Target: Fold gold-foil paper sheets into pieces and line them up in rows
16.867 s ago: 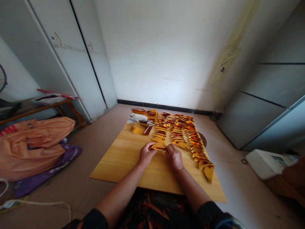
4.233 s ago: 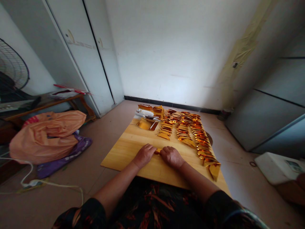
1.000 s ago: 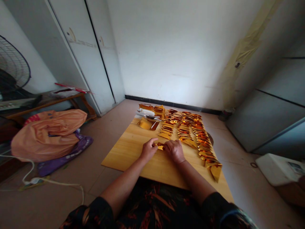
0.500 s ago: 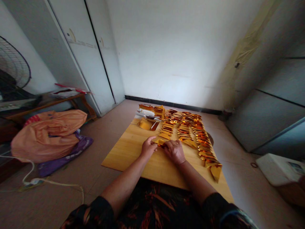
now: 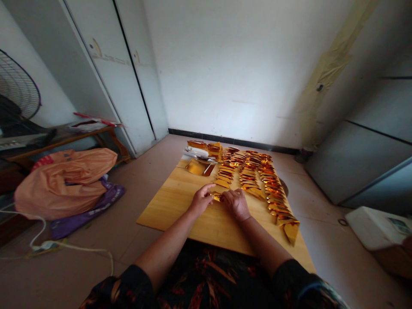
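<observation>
My left hand [image 5: 200, 200] and my right hand [image 5: 237, 203] meet over a wooden board [image 5: 170, 201] on the floor. Both pinch one small piece of gold foil paper [image 5: 216, 196] between them, fingers curled on it just above the board. Beyond my hands, folded gold foil pieces [image 5: 249, 178] lie in overlapping rows that run from the far edge down the right side. A stack of flat gold sheets [image 5: 197, 166] and a white packet [image 5: 195, 152] sit at the far left corner.
An orange plastic bag [image 5: 66, 180] on a purple one lies on the floor at left, with a white cord [image 5: 58, 246] nearby. A fan [image 5: 17, 96] and low wooden bench stand far left. White cabinet doors, a wall and a white box [image 5: 373, 225] at right surround the board.
Over the last second my hands stay at the same spot on the board, fingers shifting slightly on the gold piece. Four seconds ago both hands were pressing flat on it, nearer me.
</observation>
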{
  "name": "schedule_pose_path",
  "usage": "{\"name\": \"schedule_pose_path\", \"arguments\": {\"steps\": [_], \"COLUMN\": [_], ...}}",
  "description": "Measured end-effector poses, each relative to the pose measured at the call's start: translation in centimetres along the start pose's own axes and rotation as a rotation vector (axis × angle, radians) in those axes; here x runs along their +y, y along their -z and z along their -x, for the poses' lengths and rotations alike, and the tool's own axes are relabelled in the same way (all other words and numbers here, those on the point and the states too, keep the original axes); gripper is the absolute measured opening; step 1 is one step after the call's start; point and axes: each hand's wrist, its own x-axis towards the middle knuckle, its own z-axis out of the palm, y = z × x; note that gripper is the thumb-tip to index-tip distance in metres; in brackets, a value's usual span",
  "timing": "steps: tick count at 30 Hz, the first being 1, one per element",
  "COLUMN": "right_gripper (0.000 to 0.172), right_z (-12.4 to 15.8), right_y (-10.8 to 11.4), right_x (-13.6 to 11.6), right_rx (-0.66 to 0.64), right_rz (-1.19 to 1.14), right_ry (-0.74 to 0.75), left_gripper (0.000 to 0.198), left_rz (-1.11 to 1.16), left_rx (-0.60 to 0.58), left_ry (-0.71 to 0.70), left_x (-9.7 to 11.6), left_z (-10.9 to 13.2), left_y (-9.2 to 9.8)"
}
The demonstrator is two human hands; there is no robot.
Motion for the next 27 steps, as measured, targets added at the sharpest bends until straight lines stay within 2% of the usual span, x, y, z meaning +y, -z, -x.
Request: {"name": "schedule_pose_path", "arguments": {"steps": [2, 7, 12, 15, 27], "right_gripper": [0.024, 0.02, 0.015, 0.015, 0.017], "right_z": [0.0, 0.0, 0.1, 0.0, 0.1], "right_y": [-0.2, -1.1, -1.5, -1.1, 0.0], "right_x": [0.1, 0.2, 0.0, -0.2, -0.6], "right_rx": [-0.007, -0.026, -0.033, -0.044, -0.03], "right_rz": [-0.026, -0.074, -0.052, -0.023, 0.086], "right_ry": [-0.009, -0.061, -0.083, -0.029, 0.015], "left_gripper": [0.051, 0.034, 0.024, 0.017, 0.025], "left_rz": [-0.052, -0.14, -0.105, -0.034, 0.066], "left_rx": [-0.015, 0.014, 0.059, 0.067, 0.008], "left_ry": [-0.023, -0.022, 0.011, 0.047, 0.044], "left_x": [0.0, -0.3, -0.4, -0.2, -0.1], "left_z": [0.0, -0.2, -0.2, -0.1, 0.1], "left_y": [0.2, 0.2, -0.4, -0.6, -0.3]}}
